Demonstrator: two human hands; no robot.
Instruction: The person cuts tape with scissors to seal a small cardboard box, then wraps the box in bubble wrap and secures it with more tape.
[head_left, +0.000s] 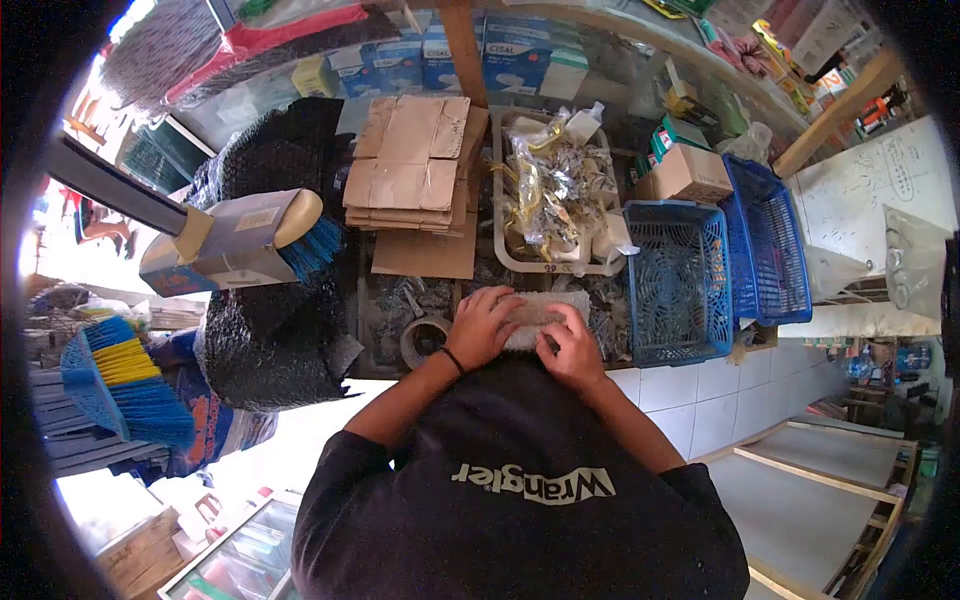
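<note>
A pale, whitish bundle [545, 312] that looks like bubble wrap lies at the counter's front edge, close to my chest. My left hand [482, 328] presses on its left end with the fingers bent over it. On the right end, my right hand [570, 345] has its fingers curled round the bundle. What is inside the wrap is hidden. A roll of tape [425, 341] lies just left of my left hand. Behind the bundle stands a white tray [502, 240] full of small bagged parts.
Flattened cardboard [405, 180] is stacked behind my left hand. Blue baskets [680, 345] stand at the right. Black bubble wrap [265, 340] and a boxed broom head [235, 240] are at the left, with a blue and yellow brush [125, 375] beyond.
</note>
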